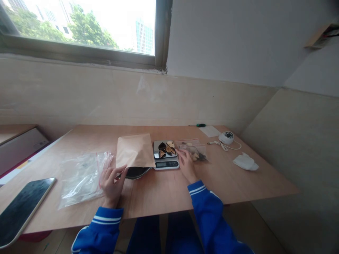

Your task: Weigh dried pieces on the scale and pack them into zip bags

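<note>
While the left hand (112,183) rests beside the lower left corner of a brown paper envelope (135,151), its thumb and forefinger reach to that corner and the other fingers curl loosely; whether they pinch it cannot be told. The envelope leans over a dark dish (137,172). Just right of it stands a digital scale (166,163), with dried slices (166,148) on its platform. The right hand (186,164) lies palm down beside the scale, fingers stretched out and close together, tips on the near edge of a small zip bag (196,151) holding similar pieces. Clear bags (82,174) and a phone (22,208) lie at left on the table (164,194); a crumpled tissue (245,162) lies at right.
</note>
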A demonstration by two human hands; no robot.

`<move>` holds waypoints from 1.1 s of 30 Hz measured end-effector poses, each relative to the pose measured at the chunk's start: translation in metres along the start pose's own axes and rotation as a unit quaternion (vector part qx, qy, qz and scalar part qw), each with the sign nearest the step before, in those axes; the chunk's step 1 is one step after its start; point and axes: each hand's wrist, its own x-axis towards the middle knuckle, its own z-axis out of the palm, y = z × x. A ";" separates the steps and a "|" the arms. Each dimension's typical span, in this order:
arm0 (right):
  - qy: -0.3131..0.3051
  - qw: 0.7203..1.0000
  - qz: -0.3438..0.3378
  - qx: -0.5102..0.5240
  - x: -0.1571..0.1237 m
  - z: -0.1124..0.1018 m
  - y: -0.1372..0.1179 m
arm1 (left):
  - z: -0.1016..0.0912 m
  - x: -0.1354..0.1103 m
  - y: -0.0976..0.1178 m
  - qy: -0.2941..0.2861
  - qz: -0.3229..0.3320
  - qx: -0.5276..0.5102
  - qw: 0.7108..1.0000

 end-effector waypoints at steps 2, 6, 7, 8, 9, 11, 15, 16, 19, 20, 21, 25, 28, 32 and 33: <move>0.029 0.999 0.012 0.029 -0.004 -0.002 0.001 | 0.001 0.000 0.000 -0.013 -0.022 0.003 1.000; 0.036 0.997 0.024 0.064 -0.007 -0.006 -0.003 | 0.004 0.003 0.003 -0.018 -0.093 0.062 0.994; 0.032 0.997 0.024 0.070 -0.007 -0.007 -0.004 | 0.004 0.005 0.004 -0.024 -0.109 0.087 0.990; 0.028 0.996 0.024 0.075 -0.007 -0.007 -0.005 | 0.004 0.007 0.005 -0.033 -0.121 0.108 0.986; 0.027 0.996 0.025 0.080 -0.007 -0.008 -0.006 | 0.004 0.008 0.006 -0.047 -0.128 0.121 0.983; 0.026 0.996 0.026 0.087 -0.007 -0.008 -0.007 | 0.003 0.012 0.008 -0.066 -0.135 0.129 0.980; 0.024 0.995 0.035 0.087 -0.009 -0.010 -0.006 | -0.001 0.015 0.015 -0.009 -0.176 0.167 0.970; 0.024 0.995 0.036 0.085 -0.009 -0.010 -0.005 | -0.002 0.015 0.016 0.011 -0.192 0.184 0.964; 0.022 0.996 0.039 0.083 -0.010 -0.009 -0.003 | -0.003 0.013 0.013 0.028 -0.254 0.220 0.942; 0.022 0.996 0.041 0.082 -0.010 -0.009 -0.003 | -0.002 0.012 0.010 0.019 -0.275 0.225 0.934; 0.021 0.995 0.042 0.082 -0.011 -0.008 -0.002 | -0.002 0.010 0.007 0.007 -0.296 0.230 0.927; 0.026 0.995 0.042 0.087 -0.012 -0.007 -0.001 | 0.001 0.005 -0.006 -0.034 -0.343 0.243 0.907; 0.033 0.995 0.042 0.090 -0.012 -0.008 -0.002 | -0.001 0.006 -0.010 -0.016 -0.371 0.230 0.900; 0.036 0.995 0.028 0.084 -0.012 -0.010 -0.008 | -0.004 0.011 -0.007 0.085 -0.384 0.182 0.901; 0.033 0.996 0.021 0.083 -0.012 -0.010 -0.010 | -0.004 0.012 -0.005 0.109 -0.378 0.168 0.904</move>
